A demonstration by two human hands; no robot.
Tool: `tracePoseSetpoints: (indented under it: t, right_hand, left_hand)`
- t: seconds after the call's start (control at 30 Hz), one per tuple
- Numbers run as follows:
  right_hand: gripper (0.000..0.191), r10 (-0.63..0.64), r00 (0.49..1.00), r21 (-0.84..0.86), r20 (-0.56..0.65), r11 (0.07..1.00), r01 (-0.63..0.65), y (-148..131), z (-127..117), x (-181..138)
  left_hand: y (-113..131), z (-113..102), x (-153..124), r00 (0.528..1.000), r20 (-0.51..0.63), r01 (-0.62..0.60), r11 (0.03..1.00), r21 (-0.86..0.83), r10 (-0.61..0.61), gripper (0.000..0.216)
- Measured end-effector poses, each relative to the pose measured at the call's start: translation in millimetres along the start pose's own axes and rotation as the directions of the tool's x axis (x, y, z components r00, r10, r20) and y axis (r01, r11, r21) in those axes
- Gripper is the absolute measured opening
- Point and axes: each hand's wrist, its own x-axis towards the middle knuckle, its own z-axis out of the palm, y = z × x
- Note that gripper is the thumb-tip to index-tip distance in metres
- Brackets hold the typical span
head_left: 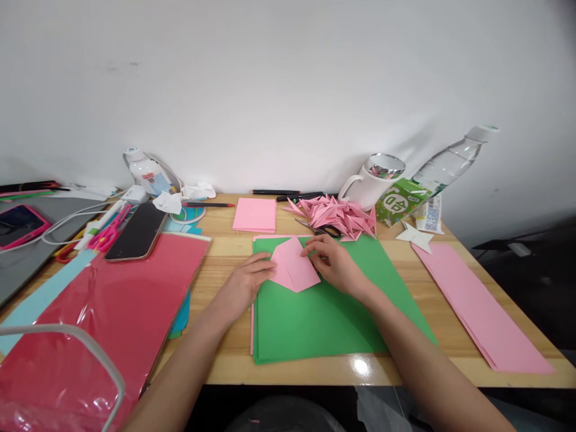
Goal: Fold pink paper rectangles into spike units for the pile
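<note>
A pink sheet of paper (pixel 294 270), partly folded with a pointed top and bottom, lies on a green sheet (pixel 324 312) at the middle of the wooden desk (pixel 225 240). My left hand (pixel 245 282) rests on the pink sheet's left side, fingers pressed flat along it. My right hand (pixel 333 261) pinches the paper's upper right edge with fingertips together. Behind the hands lies a heap of folded pink paper pieces (pixel 335 216) with scissors (pixel 321 229) beside it.
A pink paper stack (pixel 255 215) sits behind. Left are red sheets in plastic (pixel 112 312), a black phone (pixel 137 231), a laptop with a pink phone (pixel 18 223). Right are long pink strips (pixel 477 306), a white mug (pixel 373 180), a green carton (pixel 398 201), a water bottle (pixel 450 159), a white paper star (pixel 416 237).
</note>
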Motion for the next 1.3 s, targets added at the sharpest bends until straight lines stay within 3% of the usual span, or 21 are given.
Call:
tracePoseSetpoints:
  t: [0.13,0.27,0.43,0.57,0.73,0.87,0.97,1.07,1.17,1.3]
  right_hand:
    - [0.033,-0.103,0.992,-0.029,0.078,0.994,0.105,-2.9,1.3,-1.8]
    - [0.034,-0.190,0.963,0.049,0.193,0.982,0.184,-4.7,-0.9,-2.7]
    - [0.023,-0.152,0.943,0.204,0.296,0.975,0.093,-14.4,-5.0,-5.1]
    - [0.015,-0.182,0.892,0.359,0.413,0.933,0.025,-22.7,-4.7,-8.7]
    - [0.011,-0.243,0.885,0.189,0.398,0.965,0.180,-24.5,0.1,-10.0]
    - [0.008,-0.290,0.856,0.163,0.427,0.956,0.243,-22.6,1.3,-9.9]
    - [0.023,-0.299,0.832,0.154,0.467,0.954,0.256,-23.0,-1.1,-11.2]
    - [0.028,-0.311,0.859,0.096,0.407,0.949,0.299,-25.3,-2.9,-12.1]
    - [0.014,-0.342,0.884,0.065,0.319,0.938,0.340,-27.8,-2.0,-11.5]
    - [0.011,-0.361,0.874,0.104,0.324,0.932,0.347,-27.0,1.1,-9.4]
  left_hand:
    - [-2.0,-1.0,-1.5,0.998,0.022,0.054,0.996,0.074,-0.056,0.025]
    - [1.2,-0.3,-0.8,0.991,-0.007,0.131,0.983,0.126,-0.132,0.023]
    - [2.6,1.6,0.5,0.986,-0.052,0.164,0.976,0.144,-0.158,0.022]
    - [0.1,4.3,-0.8,0.988,-0.040,0.153,0.980,0.127,-0.149,0.023]
    - [0.7,4.7,-2.4,0.983,0.036,0.176,0.980,0.097,-0.180,0.027]
    - [4.8,0.8,-0.8,0.979,0.102,0.170,0.982,0.078,-0.177,0.030]
    - [6.5,-1.7,0.6,0.972,0.119,0.194,0.979,0.067,-0.201,0.030]
    - [5.9,-2.2,0.6,0.969,0.133,0.205,0.977,0.054,-0.210,0.030]
    - [3.9,-1.4,-0.8,0.970,0.123,0.204,0.978,0.042,-0.208,0.030]
    - [3.2,-1.4,-1.8,0.968,0.136,0.205,0.978,0.046,-0.210,0.031]
